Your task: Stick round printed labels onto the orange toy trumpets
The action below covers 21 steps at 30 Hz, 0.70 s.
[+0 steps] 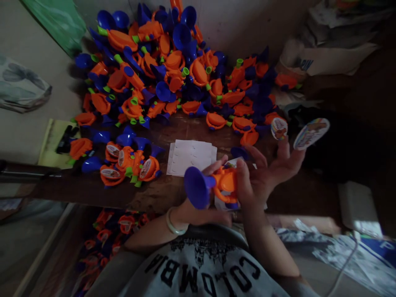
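An orange toy trumpet [225, 184] with a wide blue bell is held in front of my shirt, its bell pointing left. My left hand [198, 206], with a pale bangle at the wrist, grips it from below and behind. My right hand [262, 177] touches its right end with the thumb. Two printed stickers stick to raised fingertips of my right hand: a small round one [279, 128] and a larger oval one [311, 133]. White sticker sheets [192, 156] lie on the table left of the hands, and another sheet is partly hidden beneath them.
A large heap of orange and blue trumpets [175, 60] fills the back of the brown table [148, 198]. Several stickered trumpets [125, 159] sit at the left. More trumpets [107, 237] lie below the table edge. A white box [360, 206] with a cable is at right.
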Motion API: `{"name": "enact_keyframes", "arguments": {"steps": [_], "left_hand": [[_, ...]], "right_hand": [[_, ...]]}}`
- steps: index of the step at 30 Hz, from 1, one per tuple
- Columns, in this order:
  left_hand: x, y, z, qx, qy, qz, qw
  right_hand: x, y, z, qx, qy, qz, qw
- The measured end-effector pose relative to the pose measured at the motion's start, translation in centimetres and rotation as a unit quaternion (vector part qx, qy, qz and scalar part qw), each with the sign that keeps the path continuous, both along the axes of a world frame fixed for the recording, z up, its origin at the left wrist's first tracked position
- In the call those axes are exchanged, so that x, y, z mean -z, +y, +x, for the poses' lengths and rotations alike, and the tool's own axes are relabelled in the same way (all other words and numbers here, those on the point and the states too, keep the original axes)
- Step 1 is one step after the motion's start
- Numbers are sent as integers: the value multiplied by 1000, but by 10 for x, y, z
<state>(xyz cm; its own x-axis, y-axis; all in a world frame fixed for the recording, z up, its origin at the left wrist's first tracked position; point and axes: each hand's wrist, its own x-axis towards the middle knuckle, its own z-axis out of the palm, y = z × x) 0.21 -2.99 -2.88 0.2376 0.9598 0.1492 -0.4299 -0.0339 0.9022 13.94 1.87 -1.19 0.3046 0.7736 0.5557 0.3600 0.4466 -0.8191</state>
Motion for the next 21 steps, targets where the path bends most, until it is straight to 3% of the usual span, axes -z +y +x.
{"name": "enact_keyframes", "arguments": {"steps": [3, 6, 11, 16, 21], "left_hand": [[-1, 7, 2, -98, -15, -77, 992], [3, 11, 2, -140, -34, -90, 985], [12, 10, 1, -128, -66, 4, 990], [4, 9, 2, -108, -37, 74, 991], [0, 9, 3, -106, -40, 72, 991]], "right_hand": [[-3, -4, 0, 15, -19, 42, 999], [-11, -10, 4, 4, 50, 45, 998], [-19, -18, 4, -75, 200, -18, 977], [-14, -23, -10, -107, 229, -12, 968], [-17, -24, -16, -111, 240, -10, 964]]}}
